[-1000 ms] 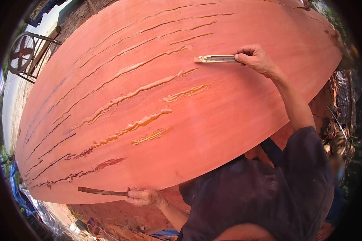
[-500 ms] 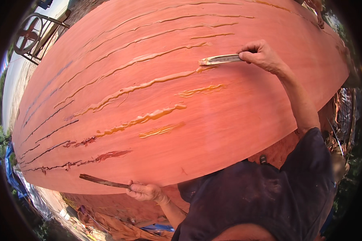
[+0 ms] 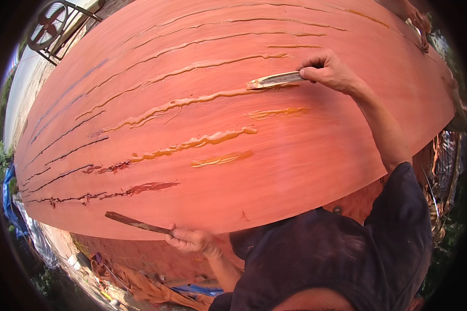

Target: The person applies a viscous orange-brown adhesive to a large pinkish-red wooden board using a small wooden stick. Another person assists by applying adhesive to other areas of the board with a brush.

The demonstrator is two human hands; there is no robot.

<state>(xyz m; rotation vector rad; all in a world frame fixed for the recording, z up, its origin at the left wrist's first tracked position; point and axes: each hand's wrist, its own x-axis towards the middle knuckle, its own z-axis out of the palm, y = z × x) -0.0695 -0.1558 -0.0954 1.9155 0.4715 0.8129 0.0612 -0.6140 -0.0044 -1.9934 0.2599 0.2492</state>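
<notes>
A broad, curved, salmon-red surface [image 3: 306, 181], shaped like a boat hull, spreads before me. My right hand [image 3: 331, 71] is closed round the end of a flat, narrow spatula [image 3: 276, 80], whose tip carries pale putty. That tip is just above a long tan putty bead [image 3: 177, 104] and seems to touch its edge. Low on the left, my left hand [image 3: 192, 241] pinches a thin, dark, stained strip [image 3: 136, 222] by one end, held over the hull's near edge. Between my hands run an orange putty ridge [image 3: 207, 139] and a shorter orange smear [image 3: 222, 158].
Several more putty lines cross the far side, turning into dark seams at the left. A round fan [image 3: 47, 26] on a metal frame stands at the far left. Another person's hand [image 3: 420, 26] is at the far right edge. Brown cloth [image 3: 140, 282] lies below the near edge.
The spatula has slid left along the tan bead with my right hand. The hull has shifted slightly in view, and the other person's hand shows more. My left hand keeps its hold on the strip.
</notes>
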